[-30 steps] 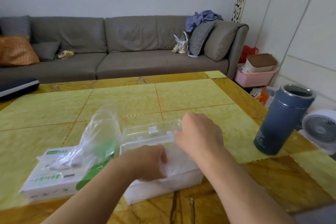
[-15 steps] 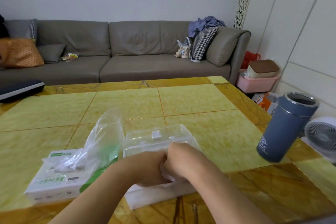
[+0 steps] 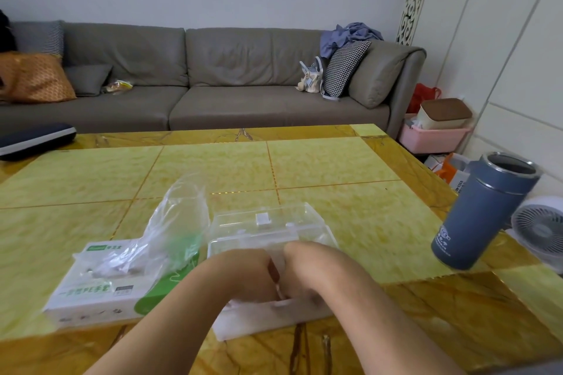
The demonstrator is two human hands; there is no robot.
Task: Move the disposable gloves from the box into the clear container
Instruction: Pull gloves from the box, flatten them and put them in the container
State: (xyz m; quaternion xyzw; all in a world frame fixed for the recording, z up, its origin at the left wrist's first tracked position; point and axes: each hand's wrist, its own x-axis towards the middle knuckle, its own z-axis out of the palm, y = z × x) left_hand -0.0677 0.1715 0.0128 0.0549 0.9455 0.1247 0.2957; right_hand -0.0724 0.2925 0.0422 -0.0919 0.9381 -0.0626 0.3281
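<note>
Both hands lowered into clear container (image 3: 271, 240). Left hand (image 3: 243, 277) and right hand (image 3: 307, 271) side by side, pressed on gloves (image 3: 281, 292) inside; finger state hidden, cannot be told. Box (image 3: 100, 286) just left: green-white, print illegible. Flask (image 3: 484, 213) logo unreadable.

white-green box (image 3: 100, 289) with gloves (image 3: 170, 231) poking out, just left of open clear container (image 3: 268, 228).
</note>
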